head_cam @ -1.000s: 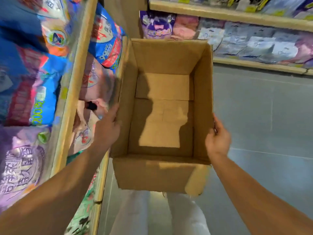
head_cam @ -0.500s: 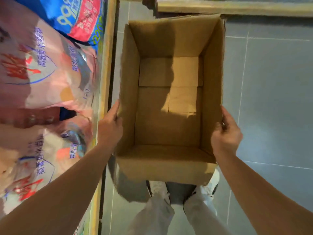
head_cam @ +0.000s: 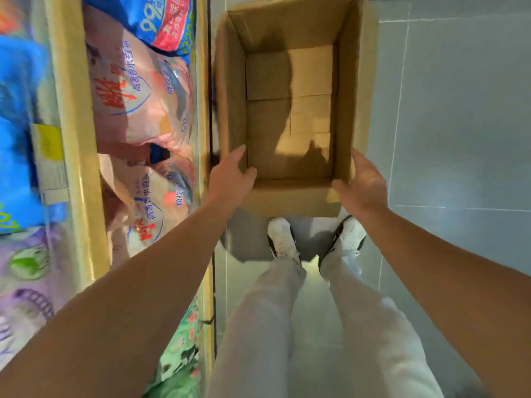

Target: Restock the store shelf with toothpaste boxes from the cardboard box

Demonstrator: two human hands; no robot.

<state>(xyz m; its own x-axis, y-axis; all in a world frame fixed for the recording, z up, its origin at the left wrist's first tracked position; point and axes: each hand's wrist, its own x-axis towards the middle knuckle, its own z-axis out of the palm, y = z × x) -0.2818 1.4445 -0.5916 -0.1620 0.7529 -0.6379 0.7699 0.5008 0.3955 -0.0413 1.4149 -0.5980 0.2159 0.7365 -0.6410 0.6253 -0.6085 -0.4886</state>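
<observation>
Looking straight down now: the cardboard box (head_cam: 290,110) sits open-topped in the aisle, its bare brown bottom showing, nothing visible inside. It stands on or just above the grey tiled floor (head_cam: 459,124); whether it touches I cannot tell. Its left wall runs just beside the store shelf (head_cam: 77,168).

Left hand (head_cam: 230,179) is at the box's near left corner, fingers (head_cam: 238,156) stretched flat along the left wall's top edge, thumb curling toward the inside of the corner. Loosely spread, resting on the cardboard rather than clenched.

Right hand (head_cam: 363,185) mirrors it at the near right corner, fingers (head_cam: 362,165) laid against the outside of the right wall, thumb reaching along the near wall's rim. Also open and relaxed; whether either hand truly bears the box's weight, I cannot tell.

So the box lies squarely between the two hands, near end toward the person. Just below it, two white shoes (head_cam: 283,239) and pale trousers (head_cam: 258,326). On the shelf to the left, pink bags (head_cam: 135,96) and a blue bag (head_cam: 161,21) lie packed together.
</observation>
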